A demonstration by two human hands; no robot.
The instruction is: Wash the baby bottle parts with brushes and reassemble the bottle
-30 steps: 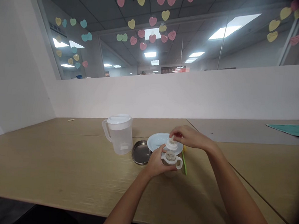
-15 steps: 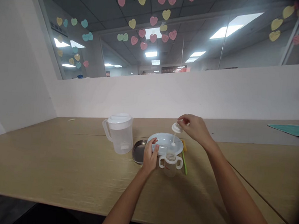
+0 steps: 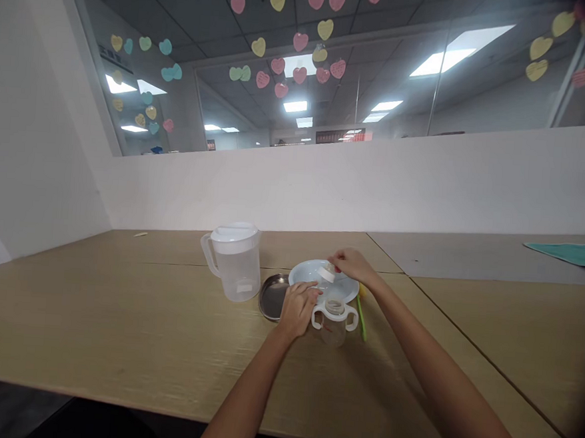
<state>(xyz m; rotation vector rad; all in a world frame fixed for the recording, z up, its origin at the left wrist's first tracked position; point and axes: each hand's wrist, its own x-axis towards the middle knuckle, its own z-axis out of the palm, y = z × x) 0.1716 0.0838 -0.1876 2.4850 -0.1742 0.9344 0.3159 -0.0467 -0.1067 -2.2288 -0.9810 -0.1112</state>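
My right hand [image 3: 350,263] pinches the top of a white baby bottle lid [image 3: 327,273], tilted over a white bowl [image 3: 352,293]. Close below the lid is my left hand [image 3: 298,307], its fingers stretched over the bowl's near side with a gap between them and the thumb. Whether its fingertips touch the straw under the lid, I cannot tell. Just right of my left hand stands the clear baby bottle [image 3: 333,332], upright and uncovered, with white handles on both sides. A shallow metal dish [image 3: 269,297] sits partly behind my left hand.
A translucent lidded pitcher [image 3: 239,268] stands left of the dish. A green-handled brush [image 3: 361,320] lies right of the bottle, partly hidden by the bowl. A teal cloth [image 3: 573,254] lies at the far right. Behind the table rises a white wall [image 3: 324,194] with a window.
My right hand has moved left and down, carrying the lid from above the bottle to over the bowl. The left hand's fingers have turned toward the lid. The bottle stays put.
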